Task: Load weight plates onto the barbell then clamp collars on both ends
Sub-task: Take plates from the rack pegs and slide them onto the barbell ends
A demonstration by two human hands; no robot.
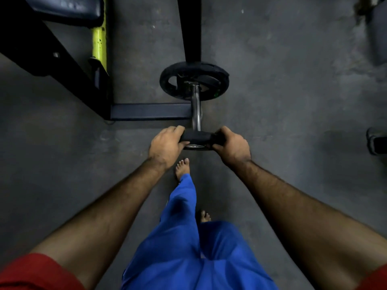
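The chrome barbell sleeve points toward me in the middle of the view. A large black weight plate sits on it at its far end. At the sleeve's near tip I hold a small black weight plate edge-up. My left hand grips its left rim and my right hand grips its right rim. The tip of the sleeve is hidden behind this plate. I see no collar.
A black bench frame with a yellow-green post and a dark pad stands at the upper left; its floor bar runs toward the sleeve. A black upright rises behind the large plate. My bare feet stand on grey floor below.
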